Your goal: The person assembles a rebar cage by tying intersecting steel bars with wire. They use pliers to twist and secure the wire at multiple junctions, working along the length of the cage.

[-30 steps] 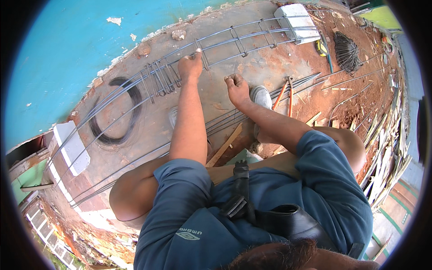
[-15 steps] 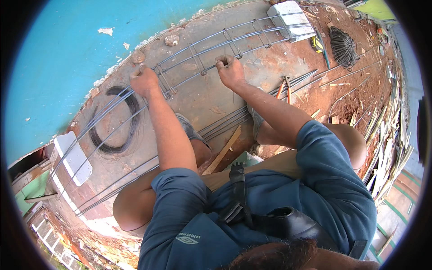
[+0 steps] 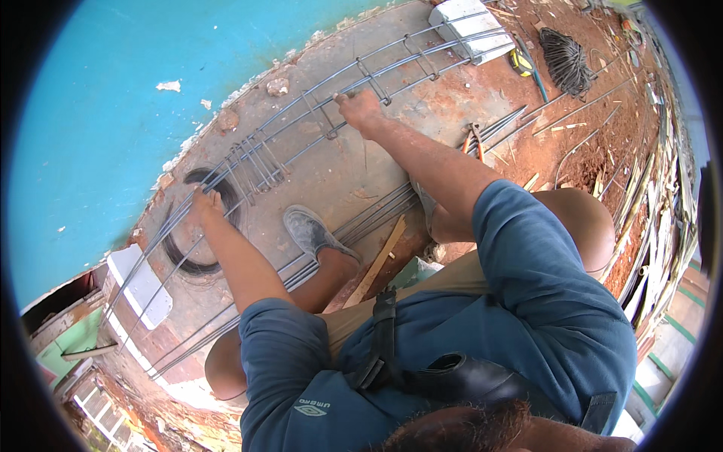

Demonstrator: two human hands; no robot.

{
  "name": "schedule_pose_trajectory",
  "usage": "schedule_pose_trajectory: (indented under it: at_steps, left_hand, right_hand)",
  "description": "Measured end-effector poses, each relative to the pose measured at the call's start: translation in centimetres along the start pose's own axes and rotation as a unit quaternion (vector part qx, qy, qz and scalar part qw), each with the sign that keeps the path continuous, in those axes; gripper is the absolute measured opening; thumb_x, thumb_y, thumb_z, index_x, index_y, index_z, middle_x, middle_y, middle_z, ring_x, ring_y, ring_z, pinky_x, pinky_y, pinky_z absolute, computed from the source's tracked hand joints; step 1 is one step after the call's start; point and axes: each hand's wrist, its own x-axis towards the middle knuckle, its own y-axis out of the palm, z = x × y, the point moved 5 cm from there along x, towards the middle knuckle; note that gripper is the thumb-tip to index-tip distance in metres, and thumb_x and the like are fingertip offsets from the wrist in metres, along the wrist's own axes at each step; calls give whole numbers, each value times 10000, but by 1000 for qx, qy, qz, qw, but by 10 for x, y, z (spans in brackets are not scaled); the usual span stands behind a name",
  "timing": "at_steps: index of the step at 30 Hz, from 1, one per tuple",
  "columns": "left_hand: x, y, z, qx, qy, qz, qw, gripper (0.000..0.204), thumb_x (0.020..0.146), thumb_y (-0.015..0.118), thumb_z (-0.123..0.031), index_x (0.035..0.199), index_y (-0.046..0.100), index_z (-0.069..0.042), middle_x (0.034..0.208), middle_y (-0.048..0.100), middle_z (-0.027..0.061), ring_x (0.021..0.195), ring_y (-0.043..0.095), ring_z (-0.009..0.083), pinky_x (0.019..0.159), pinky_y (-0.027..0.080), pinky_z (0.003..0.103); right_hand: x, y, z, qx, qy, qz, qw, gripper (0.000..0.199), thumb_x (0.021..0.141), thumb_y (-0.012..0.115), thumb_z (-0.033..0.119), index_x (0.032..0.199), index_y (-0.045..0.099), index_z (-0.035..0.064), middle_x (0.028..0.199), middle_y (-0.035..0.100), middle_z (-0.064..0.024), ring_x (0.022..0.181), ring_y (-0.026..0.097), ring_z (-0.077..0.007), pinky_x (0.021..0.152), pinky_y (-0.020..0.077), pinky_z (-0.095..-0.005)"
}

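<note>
Observed from the side: a seated person in a blue shirt (image 3: pixel 557 264) has both arms extended over a reinforcement cage (image 3: pixel 331 135) of long steel bars and square stirrups. The cage runs diagonally across the concrete floor (image 3: pixel 354 177), borne near its far right end on one white block (image 3: pixel 456 16) and at the lower left on another white block (image 3: pixel 143 290). Several stirrups (image 3: pixel 258 172) stand bunched closely together between the hands; the others are spaced out toward the upper right.

Left hand (image 3: pixel 203 207): at the bars on the lower-left side of the bunch, above a coil of dark wire (image 3: pixel 197 268); fingers curled in and narrow; whether they close on a bar cannot be told. Right hand (image 3: pixel 360 111): at the middle bars, beside a spaced stirrup; thumb and forefinger close together, pointing left; a firm grip cannot be confirmed.

Nearby items: loose rods (image 3: pixel 376 215) lie on the floor close to the person, with a wooden strip (image 3: pixel 378 262) just beside them. Orange-handled pincers (image 3: pixel 473 141) rest to the right, a yellow and black tape measure (image 3: pixel 520 63) farther off, and a dark bundle (image 3: pixel 566 64) on the reddish soil beyond
</note>
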Motion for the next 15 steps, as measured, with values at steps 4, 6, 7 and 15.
schedule_pose_trajectory:
  at_steps: [4, 6, 7, 15]
  left_hand:
    - [-13, -13, -5, -52, 28, 11, 998, 626, 1059, 674, -77, 1565, 361, 117, 1350, 632, 313, 1103, 744, 444, 891, 700, 520]
    - [-37, 1, 4, -71, 46, -9, 996, 602, 1066, 656, -68, 1541, 362, 157, 1354, 634, 311, 1111, 744, 447, 888, 710, 519]
    - [-37, 0, 4, -91, 31, 4, 995, 593, 1068, 649, -69, 1536, 367, 160, 1354, 636, 311, 1115, 745, 448, 883, 716, 519]
    - [-48, 1, -5, -50, 22, -12, 998, 461, 1042, 636, -112, 1389, 467, 139, 1189, 661, 252, 864, 754, 366, 713, 727, 483]
  right_hand:
    - [0, 8, -4, 74, 28, 48, 996, 568, 1047, 722, 461, 1238, 751, -73, 1217, 790, -209, 854, 671, -295, 785, 551, -467]
    - [8, 2, -9, 102, 36, 57, 993, 586, 1071, 682, 480, 1284, 730, -64, 1229, 796, -174, 709, 555, -232, 685, 502, -429]
    - [10, 2, -7, 88, 40, 61, 993, 607, 1080, 665, 491, 1331, 707, -60, 1245, 796, -164, 660, 506, -211, 648, 478, -413]
    - [33, 10, -11, 209, 73, 53, 974, 407, 1133, 607, 356, 1333, 663, 6, 1167, 795, -146, 520, 367, -123, 436, 300, -292]
